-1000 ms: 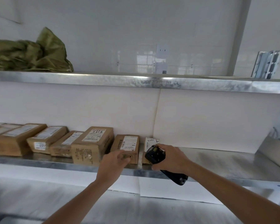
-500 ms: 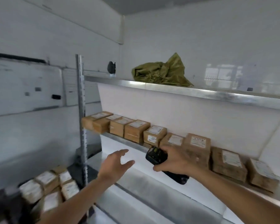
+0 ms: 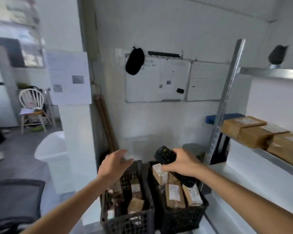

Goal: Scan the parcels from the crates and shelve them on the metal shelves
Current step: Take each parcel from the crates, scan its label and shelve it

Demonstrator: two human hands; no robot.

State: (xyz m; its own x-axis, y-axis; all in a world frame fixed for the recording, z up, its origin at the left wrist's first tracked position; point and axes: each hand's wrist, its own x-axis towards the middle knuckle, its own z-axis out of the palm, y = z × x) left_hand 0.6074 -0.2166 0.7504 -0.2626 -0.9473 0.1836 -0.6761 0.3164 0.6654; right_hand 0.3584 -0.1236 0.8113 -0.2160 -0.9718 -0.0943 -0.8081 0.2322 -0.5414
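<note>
Two black plastic crates stand on the floor below me, the left crate (image 3: 125, 222) and the right crate (image 3: 183, 217), both holding brown cardboard parcels (image 3: 173, 194) with white labels. My right hand (image 3: 184, 163) grips a black handheld scanner (image 3: 164, 153) above the right crate. My left hand (image 3: 113, 164) hovers over the left crate, fingers spread and holding nothing. On the right, the metal shelf (image 3: 254, 149) carries a row of brown parcels (image 3: 254, 132).
A slotted metal shelf upright (image 3: 227, 102) rises beside the crates. Whiteboards (image 3: 157, 81) hang on the wall behind. A dark office chair (image 3: 13, 200) sits at the lower left, a white bin (image 3: 52, 149) and a white wooden chair (image 3: 32, 108) farther left.
My view has swung left and down from the shelf to the crates on the floor. Both hands moved with it; the left one left the shelved parcel and now hovers over the left crate.
</note>
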